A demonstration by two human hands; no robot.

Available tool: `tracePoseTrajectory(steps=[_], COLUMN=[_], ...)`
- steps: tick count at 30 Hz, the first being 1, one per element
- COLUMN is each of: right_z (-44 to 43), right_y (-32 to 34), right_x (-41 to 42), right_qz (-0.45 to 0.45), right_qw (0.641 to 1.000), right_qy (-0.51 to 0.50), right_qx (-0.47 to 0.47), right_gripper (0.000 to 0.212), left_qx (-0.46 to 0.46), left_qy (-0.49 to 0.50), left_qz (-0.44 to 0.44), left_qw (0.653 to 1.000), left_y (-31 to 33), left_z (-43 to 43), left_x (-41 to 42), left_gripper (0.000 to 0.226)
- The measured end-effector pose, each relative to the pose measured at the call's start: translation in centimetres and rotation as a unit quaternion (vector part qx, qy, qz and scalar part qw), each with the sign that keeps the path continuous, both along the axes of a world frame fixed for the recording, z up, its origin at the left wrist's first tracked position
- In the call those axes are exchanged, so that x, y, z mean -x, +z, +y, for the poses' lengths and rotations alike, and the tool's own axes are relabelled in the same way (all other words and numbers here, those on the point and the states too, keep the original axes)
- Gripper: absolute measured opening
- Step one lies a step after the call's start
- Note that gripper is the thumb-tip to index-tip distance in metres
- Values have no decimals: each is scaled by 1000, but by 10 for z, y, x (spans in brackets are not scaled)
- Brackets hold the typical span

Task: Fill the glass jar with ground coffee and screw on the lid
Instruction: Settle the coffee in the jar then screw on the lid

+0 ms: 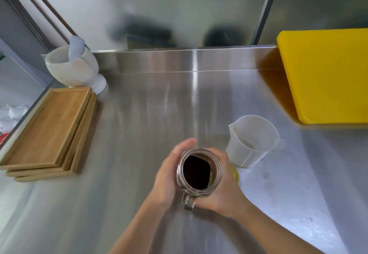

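Note:
A glass jar (180, 171) with a handle stands on the steel counter near the front middle, its mouth uncovered and dark ground coffee (196, 172) inside. My left hand (169, 176) cups its left side and my right hand (223, 186) wraps its right side, close to the handle. A yellowish lid (236, 174) peeks out just behind my right hand, mostly hidden. An empty white plastic measuring cup (253, 140) stands to the right of the jar.
Stacked wooden trays (49, 132) lie at the left edge. A white mortar and pestle (73, 66) stands behind them. A thick yellow cutting board (326, 74) rests at the right rear. A steel backsplash and shelf rise behind the counter (139, 114).

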State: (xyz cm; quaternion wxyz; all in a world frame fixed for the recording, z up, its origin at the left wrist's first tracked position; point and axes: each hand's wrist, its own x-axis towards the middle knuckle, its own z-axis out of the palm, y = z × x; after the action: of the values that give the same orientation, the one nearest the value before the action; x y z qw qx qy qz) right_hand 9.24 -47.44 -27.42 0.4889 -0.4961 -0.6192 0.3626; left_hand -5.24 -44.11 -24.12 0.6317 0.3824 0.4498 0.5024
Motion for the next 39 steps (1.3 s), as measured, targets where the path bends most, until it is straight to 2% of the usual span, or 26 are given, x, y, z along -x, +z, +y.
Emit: tracePoseTrajectory(steps=[2,3,7,10,14,22,25,27,29,31,32,33,34,35,36,39], right_z=[-1,-1,8,15,13,5,4,5,7,10,10,10,11,11,12,15], right_y=[-3,-3,-5,-2,-7,-2,-4,-4,-2,-1,-2,-3,-3,-2,-1,1], right_x=[1,0,-4,-6,-4,-4,-7,-6,-2,0,0,-1,-1,-2,-2,0], right_qz=[-6,-6,68,141,55,24,-35,-31,-12,-10,-3,5,11,12,14,10], right_qw=[1000,1000,997,986,996,998,999,999,999,1000,1000,999,999,999,999,999], right_qy=[-1,-1,-13,-48,-23,-28,0,-1,-8,-10,-10,-15,-21,-28,-33,-28], right_qx=[1,3,40,69,66,49,34,40,35,26,28,28,26,22,20,23], right_gripper=[103,103,89,92,93,95,99,99,97,96,98,100,100,100,100,101], left_qx=[38,41,17,19,24,11,0,5,7,6,-5,-29,-44,-37,-15,60], left_qy=[-97,-95,31,70,62,76,123,163,105,-64,-103,-82,-16,59,90,-33], left_qz=[7,18,19,18,35,59,40,18,38,83,99,106,91,58,31,13], left_qw=[995,994,999,997,997,995,992,987,994,994,990,991,995,996,995,998], left_y=[-4,-6,-10,-14,-15,-17,-17,-9,-1,2,5,3,3,6,7,6], left_z=[-10,-10,6,6,4,11,19,24,21,15,14,18,23,26,27,14], left_x=[-9,-7,10,14,10,7,13,16,5,-9,-11,-8,-4,-1,0,-16], left_gripper=[35,39,38,40,40,39,34,37,35,31,33,37,38,35,32,29])
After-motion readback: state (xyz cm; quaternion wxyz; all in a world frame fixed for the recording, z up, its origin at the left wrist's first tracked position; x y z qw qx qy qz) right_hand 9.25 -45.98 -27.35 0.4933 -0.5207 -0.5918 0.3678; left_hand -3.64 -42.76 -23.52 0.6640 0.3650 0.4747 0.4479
